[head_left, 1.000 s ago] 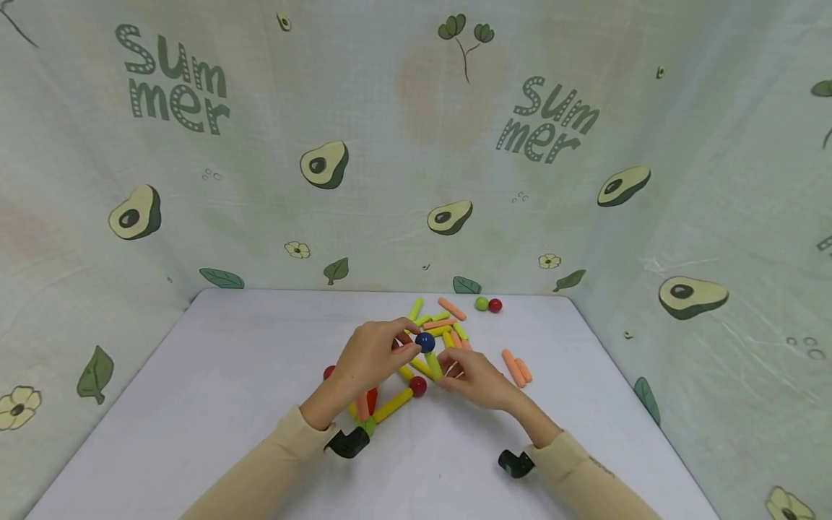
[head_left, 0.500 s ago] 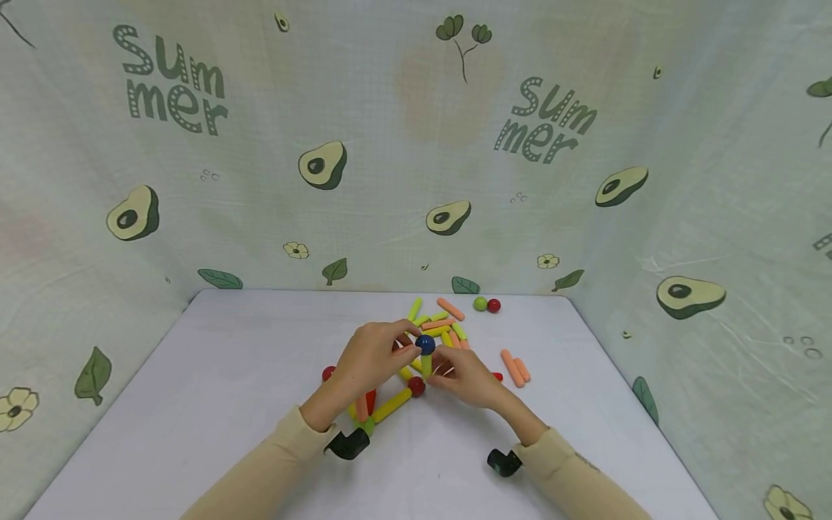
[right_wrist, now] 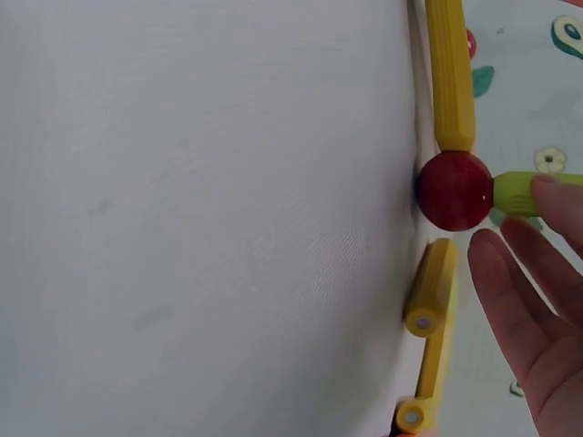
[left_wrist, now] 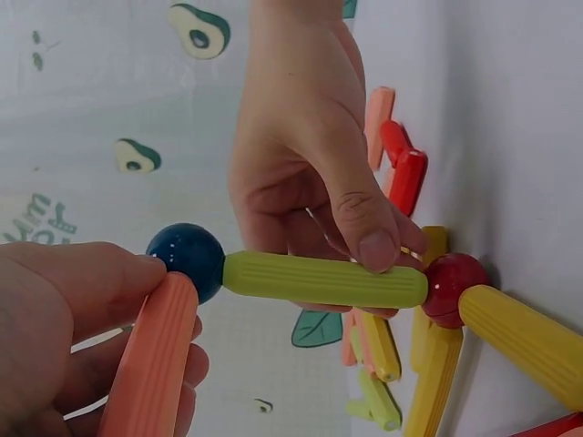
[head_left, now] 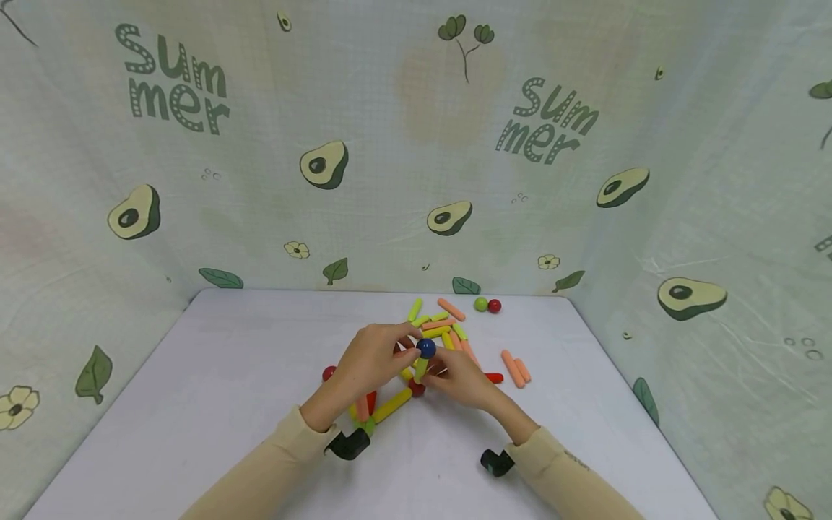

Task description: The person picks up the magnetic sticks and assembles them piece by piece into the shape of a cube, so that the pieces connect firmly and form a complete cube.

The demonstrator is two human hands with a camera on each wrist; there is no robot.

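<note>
Left hand pinched blue ball; right hand pinched green stick running down from it; red ball touched stick's lower end, below both hands

The person's left arm slants from seven o'clock toward two, the left hand bent in a pinch; the right arm slants from five toward ten, the right hand pinching, thumb against fingers.

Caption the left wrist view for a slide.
Left hand holds blue ball; right hand pinches green rod between it and red ball.
</note>
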